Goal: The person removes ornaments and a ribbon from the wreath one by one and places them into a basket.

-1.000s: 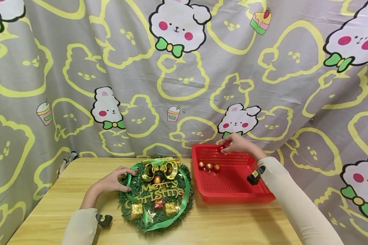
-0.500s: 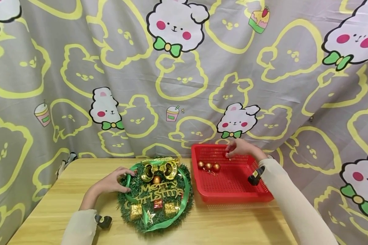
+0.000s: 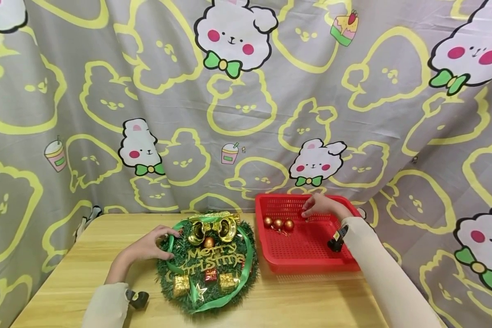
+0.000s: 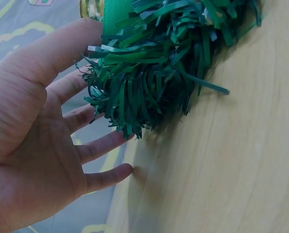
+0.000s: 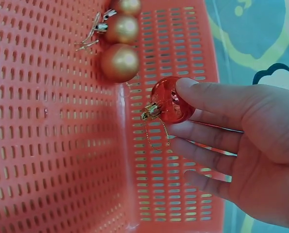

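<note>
Green tinsel from a Christmas wreath (image 3: 215, 289) lies by my left hand (image 3: 149, 244). The wreath bears gold bells (image 3: 225, 228), small gift boxes, a green ribbon and "Merry Christmas" lettering. In the left wrist view, the fingers of my left hand (image 4: 42, 131) are spread and fairly straight, touching the wreath's edge. My right hand (image 3: 321, 205) is inside the far part of a red basket (image 3: 311, 265). The right wrist view shows its thumb and fingers pinching a shiny red bauble (image 5: 169, 99) with a gold cap and hanging loop. In the head view that bauble is mostly hidden.
Three gold baubles (image 3: 278, 223) sit together at the basket's left side. The basket stands right of the wreath on a wooden table (image 3: 86, 255). A grey patterned curtain (image 3: 246, 105) hangs behind the table.
My right hand has lowered with the red bauble from above the basket's far rim into the basket, shifting slightly right at first. The left hand stays at the wreath.
</note>
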`<state>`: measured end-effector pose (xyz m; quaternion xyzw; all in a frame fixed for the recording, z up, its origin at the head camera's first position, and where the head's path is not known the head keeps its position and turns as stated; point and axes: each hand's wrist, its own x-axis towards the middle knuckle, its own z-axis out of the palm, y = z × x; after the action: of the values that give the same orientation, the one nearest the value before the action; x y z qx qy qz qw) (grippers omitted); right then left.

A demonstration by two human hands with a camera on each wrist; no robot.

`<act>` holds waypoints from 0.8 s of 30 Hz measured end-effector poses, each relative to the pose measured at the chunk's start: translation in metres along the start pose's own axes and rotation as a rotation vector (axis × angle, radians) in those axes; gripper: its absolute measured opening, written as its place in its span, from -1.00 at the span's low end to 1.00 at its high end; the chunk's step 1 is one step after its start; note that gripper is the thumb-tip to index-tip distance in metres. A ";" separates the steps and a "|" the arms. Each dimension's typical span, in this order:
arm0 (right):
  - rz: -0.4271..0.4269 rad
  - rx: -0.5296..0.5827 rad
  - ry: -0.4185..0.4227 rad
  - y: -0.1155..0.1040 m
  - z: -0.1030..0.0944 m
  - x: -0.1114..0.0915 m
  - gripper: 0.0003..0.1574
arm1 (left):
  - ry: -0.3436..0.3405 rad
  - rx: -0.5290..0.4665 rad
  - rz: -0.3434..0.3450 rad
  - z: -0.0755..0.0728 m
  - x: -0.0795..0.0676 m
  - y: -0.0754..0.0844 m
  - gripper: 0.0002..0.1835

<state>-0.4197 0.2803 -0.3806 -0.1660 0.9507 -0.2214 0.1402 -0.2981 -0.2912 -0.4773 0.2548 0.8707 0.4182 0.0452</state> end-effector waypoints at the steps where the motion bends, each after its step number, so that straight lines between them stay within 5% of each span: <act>1: 0.010 0.004 0.001 0.001 0.001 0.000 -0.66 | -0.002 -0.002 0.003 0.000 0.000 0.001 -0.42; 24: 0.031 -0.004 -0.030 0.003 0.023 0.005 -0.82 | -0.005 -0.013 0.006 0.001 0.000 -0.001 -0.38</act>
<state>-0.4176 0.2720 -0.4027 -0.1547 0.9513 -0.2149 0.1576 -0.2981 -0.2908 -0.4786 0.2582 0.8671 0.4233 0.0479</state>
